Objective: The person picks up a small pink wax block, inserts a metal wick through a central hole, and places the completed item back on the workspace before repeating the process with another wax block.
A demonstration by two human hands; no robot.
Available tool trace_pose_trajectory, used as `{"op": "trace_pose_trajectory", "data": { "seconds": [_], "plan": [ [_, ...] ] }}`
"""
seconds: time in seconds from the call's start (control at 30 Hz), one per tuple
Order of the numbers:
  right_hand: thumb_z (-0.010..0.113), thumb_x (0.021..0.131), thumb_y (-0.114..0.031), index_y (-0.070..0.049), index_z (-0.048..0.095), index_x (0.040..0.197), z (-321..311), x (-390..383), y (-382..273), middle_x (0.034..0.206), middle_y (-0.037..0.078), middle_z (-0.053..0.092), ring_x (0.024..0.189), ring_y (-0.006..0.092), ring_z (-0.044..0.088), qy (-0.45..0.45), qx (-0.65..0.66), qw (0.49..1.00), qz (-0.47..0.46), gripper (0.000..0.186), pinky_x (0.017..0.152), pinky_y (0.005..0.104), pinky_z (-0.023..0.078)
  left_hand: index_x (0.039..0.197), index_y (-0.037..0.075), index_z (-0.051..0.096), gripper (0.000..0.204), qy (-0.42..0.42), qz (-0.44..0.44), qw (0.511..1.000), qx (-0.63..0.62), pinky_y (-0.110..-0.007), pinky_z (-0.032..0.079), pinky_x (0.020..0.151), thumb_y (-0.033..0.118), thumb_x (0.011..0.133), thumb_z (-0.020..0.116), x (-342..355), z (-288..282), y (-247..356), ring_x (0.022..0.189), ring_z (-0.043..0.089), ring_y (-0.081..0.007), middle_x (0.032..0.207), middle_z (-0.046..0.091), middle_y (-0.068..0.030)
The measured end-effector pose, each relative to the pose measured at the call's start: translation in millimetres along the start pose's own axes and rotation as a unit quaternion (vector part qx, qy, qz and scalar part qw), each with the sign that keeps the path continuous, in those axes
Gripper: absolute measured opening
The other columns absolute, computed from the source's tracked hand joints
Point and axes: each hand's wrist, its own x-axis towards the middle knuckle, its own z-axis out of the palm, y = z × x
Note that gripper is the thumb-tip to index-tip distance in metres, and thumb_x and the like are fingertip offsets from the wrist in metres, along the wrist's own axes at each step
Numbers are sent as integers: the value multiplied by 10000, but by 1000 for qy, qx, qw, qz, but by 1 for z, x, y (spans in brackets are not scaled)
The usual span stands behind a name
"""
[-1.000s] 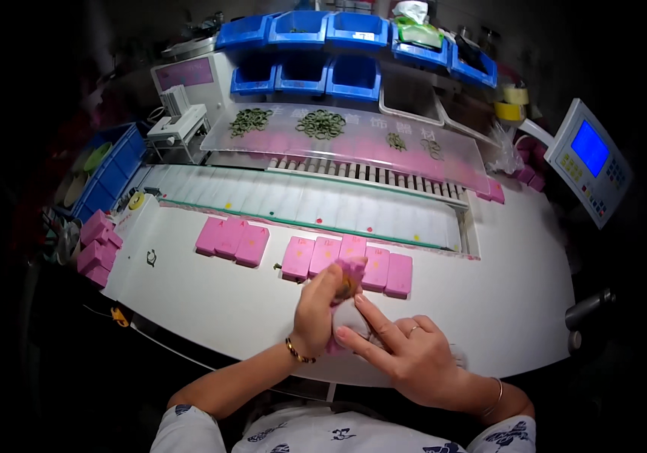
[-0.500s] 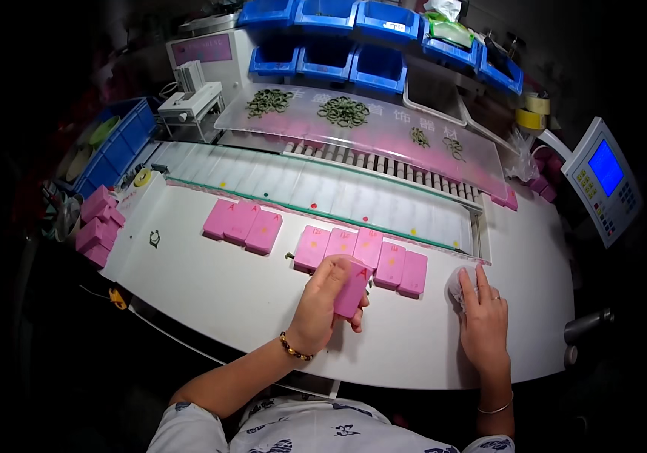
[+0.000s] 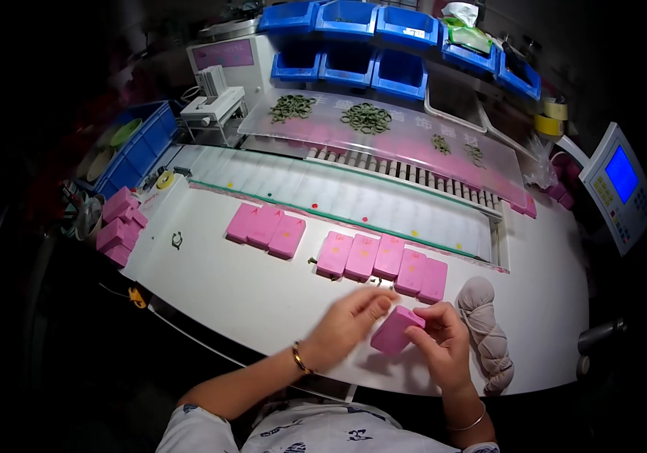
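My right hand (image 3: 448, 343) grips a pink block (image 3: 393, 332) between thumb and fingers, over the white worktop (image 3: 218, 294). My left hand (image 3: 346, 325) is just left of the block, fingers bent and fingertips blurred. A lumpy grey fabric bundle (image 3: 486, 340) lies to the right of my right hand. Ahead of my hands stand several pink blocks (image 3: 365, 257) in a row, with small dark bits by their front edges, and another group of pink blocks (image 3: 255, 226) sits further left.
Blue bins (image 3: 346, 64) stand at the back above a clear acrylic sheet (image 3: 414, 121) with green pieces. A long glass-edged tray (image 3: 338, 200) crosses the worktop. A keypad display (image 3: 618, 189) is at right, stacked pink blocks (image 3: 120, 226) and a blue crate (image 3: 142, 143) at left.
The pink block passed from my left hand into my right hand. My right hand left the grey bundle, which lies at right, and moved leftward. The view shifted slightly.
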Motion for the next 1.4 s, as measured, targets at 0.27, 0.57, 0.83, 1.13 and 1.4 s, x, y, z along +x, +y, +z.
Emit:
{"op": "trace_pose_trajectory", "data": {
  "seconds": [0.27, 0.57, 0.83, 1.13, 1.4],
  "plan": [
    [711, 808, -52, 31, 590, 973, -34, -2, 0, 786, 31, 631, 693, 73, 593, -13, -80, 988, 128, 221, 641, 210, 489, 1030, 50, 561, 388, 315, 89, 676, 660, -434, 376, 883, 264, 761, 739, 27, -117, 5, 998, 475, -325, 1018, 512, -137],
    [727, 768, -78, 20, 571, 1109, -15, 2, -20, 1078, 147, 544, 813, 209, 578, -9, -397, 911, -108, 388, 683, 284, 497, 1055, 22, 520, 373, 242, 86, 796, 548, -361, 501, 751, 111, 765, 737, 0, -107, 3, 896, 554, -256, 1039, 513, -119],
    [815, 706, -108, -53, 475, 1251, 13, 12, -19, 1183, 69, 507, 980, 151, 520, -134, -26, 990, -43, 645, 735, 262, 461, 1411, 30, 328, 778, -44, 125, 974, 182, -294, 504, 879, 16, 751, 740, -19, -20, 28, 1089, 494, -171, 1139, 458, -77],
    [747, 743, -127, -11, 534, 1160, -9, 12, -37, 1052, 141, 558, 931, 268, 579, -231, -199, 934, -185, 482, 758, 325, 481, 1443, 23, 327, 773, -198, 145, 953, 176, -286, 428, 936, -35, 753, 671, -14, -6, 26, 1040, 475, -182, 1150, 436, -92],
    [693, 790, 19, 11, 440, 1275, -6, 4, -23, 1203, 94, 489, 1070, 165, 548, -101, 122, 987, 19, 547, 848, 290, 502, 1342, 75, 325, 701, -74, 42, 981, -172, -326, 423, 987, -22, 774, 722, -11, -2, 13, 1132, 506, -180, 1146, 430, -47]
  ]
}}
